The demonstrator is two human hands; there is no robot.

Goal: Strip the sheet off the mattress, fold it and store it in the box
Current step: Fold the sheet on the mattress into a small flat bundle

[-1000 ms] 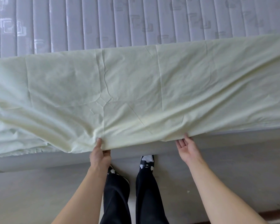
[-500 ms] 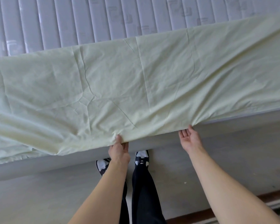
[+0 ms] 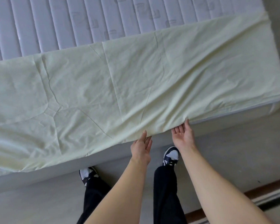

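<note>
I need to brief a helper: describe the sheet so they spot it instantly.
Start at the grey quilted mattress filling the upper view. Across its near half lies the sheet, folded into a long band, with both hands at its near edge. It alone is pale yellow-green, smooth and creased, against the ribbed grey padding.

Head view looks steeply down, close, over mattress (image 3: 58, 26).
</note>
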